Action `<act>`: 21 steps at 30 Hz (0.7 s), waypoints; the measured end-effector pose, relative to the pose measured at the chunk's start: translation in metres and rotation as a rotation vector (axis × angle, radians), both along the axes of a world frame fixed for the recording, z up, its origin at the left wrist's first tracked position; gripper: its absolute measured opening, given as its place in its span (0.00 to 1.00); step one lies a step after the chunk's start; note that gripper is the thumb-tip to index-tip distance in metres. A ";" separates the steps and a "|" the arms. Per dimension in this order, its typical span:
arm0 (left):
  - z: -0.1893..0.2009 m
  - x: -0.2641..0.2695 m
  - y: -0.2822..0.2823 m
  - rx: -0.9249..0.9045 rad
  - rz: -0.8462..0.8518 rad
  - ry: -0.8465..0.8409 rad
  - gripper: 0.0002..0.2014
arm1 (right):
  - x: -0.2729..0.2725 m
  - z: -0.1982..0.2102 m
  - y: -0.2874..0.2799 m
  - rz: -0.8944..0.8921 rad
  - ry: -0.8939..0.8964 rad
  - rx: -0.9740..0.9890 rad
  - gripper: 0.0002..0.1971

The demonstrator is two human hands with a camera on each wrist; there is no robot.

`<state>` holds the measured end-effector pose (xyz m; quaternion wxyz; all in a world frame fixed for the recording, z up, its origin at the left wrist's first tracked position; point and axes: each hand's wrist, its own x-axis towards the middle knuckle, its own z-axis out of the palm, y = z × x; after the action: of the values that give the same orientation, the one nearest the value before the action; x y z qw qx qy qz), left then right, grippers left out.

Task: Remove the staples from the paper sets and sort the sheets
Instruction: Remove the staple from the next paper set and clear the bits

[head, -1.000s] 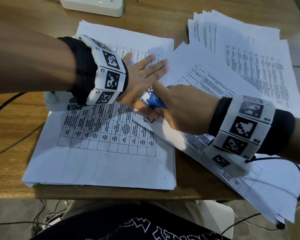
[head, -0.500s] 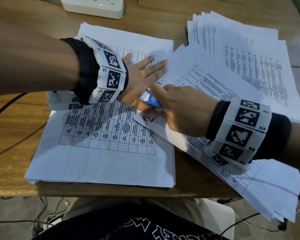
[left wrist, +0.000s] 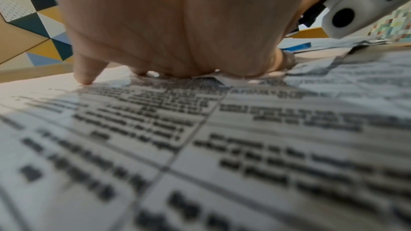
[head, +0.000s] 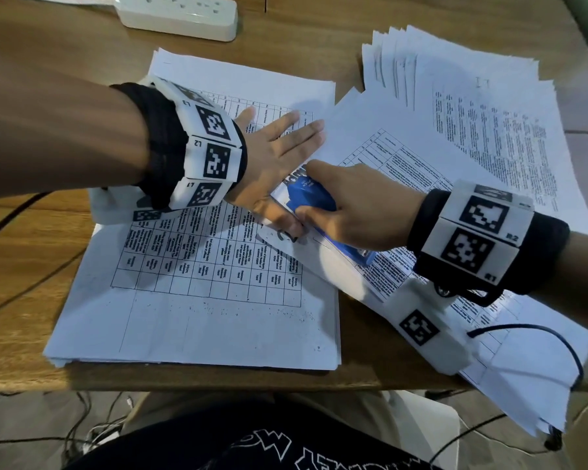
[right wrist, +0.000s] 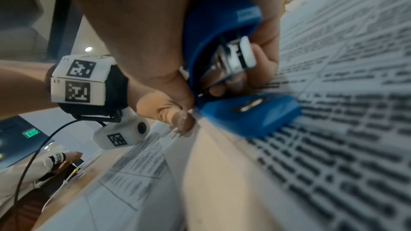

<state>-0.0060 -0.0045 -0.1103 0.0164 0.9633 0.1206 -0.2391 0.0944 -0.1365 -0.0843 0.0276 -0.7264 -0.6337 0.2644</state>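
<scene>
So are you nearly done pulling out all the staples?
Not yet. The flat stack by the left hand looks sorted. The right hand grips the blue stapler at the corner of one paper set. The fanned pile behind looks untouched.

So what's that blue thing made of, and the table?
The blue stapler looks like smooth plastic, with shiny metal parts inside that glint. The table looks like wood, brown with grain lines, though it could be a printed wood-look coating.
</scene>
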 end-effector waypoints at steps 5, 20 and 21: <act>0.001 0.000 -0.001 0.028 -0.006 0.010 0.70 | -0.003 -0.003 -0.002 -0.100 0.057 0.000 0.13; -0.006 -0.001 0.003 -0.103 0.024 -0.039 0.69 | -0.009 -0.004 0.002 -0.324 0.161 -0.028 0.16; -0.006 -0.001 0.003 -0.077 0.019 -0.032 0.69 | -0.009 -0.004 0.002 -0.323 0.154 -0.027 0.16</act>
<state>-0.0068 -0.0017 -0.1162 0.0576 0.9645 0.1201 -0.2281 0.0854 -0.1346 -0.0887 0.1085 -0.7968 -0.5011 0.3196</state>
